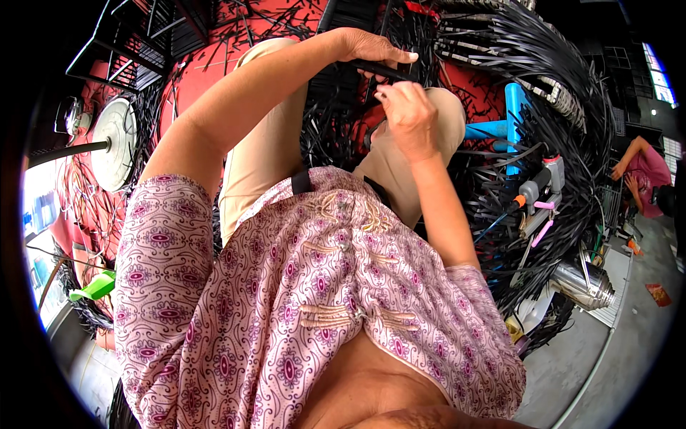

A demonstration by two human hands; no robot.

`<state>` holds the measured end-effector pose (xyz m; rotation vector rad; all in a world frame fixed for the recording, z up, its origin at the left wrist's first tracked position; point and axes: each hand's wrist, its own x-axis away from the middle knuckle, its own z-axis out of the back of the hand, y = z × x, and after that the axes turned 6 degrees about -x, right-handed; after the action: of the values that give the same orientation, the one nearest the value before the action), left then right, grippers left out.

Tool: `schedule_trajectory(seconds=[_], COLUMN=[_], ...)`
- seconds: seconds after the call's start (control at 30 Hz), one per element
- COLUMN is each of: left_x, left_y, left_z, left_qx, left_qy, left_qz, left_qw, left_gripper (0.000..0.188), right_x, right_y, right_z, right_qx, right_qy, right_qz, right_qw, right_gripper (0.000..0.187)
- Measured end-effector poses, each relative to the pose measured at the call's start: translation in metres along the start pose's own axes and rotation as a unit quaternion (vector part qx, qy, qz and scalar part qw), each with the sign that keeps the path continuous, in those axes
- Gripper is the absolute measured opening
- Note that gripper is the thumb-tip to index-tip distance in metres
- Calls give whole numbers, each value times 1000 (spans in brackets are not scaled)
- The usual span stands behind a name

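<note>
My left hand [371, 50] reaches across in front of my knees. Its thumb stretches to the right and its fingers curl under a dark flat piece [386, 71], which looks like black woven work or a bundle of strips. Just below and to the right, my right hand [413, 118] is closed, thumb and fingers pinched together close to the dark piece's lower edge. Whatever sits in that pinch is too small and dark to tell. Between my knees lies a dark tangle of black strips [332, 132].
Long bundles of black strips [536, 50] hang at the right. Beside them are a blue stool-like frame [513, 129], a grey air tool [537, 184] and a shiny metal flask [584, 284]. Black racks [136, 50] and a round fan [114, 143] stand left. Another person [647, 175] sits far right.
</note>
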<state>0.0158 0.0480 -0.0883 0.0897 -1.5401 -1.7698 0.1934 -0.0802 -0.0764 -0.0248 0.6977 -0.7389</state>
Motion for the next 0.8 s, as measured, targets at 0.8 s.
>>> schedule_trajectory(seconds=[0.8], left_x=[31], left_y=[-4], left_z=[-60], left_qx=[-418], left_qy=[423], left_qz=[-279], left_qw=[754], left_gripper=[30], right_x=[-51], right_y=[136], right_z=[-38], right_qx=[-230], right_qy=[-168], right_qz=[-229], right_qw=[931], right_gripper=[18])
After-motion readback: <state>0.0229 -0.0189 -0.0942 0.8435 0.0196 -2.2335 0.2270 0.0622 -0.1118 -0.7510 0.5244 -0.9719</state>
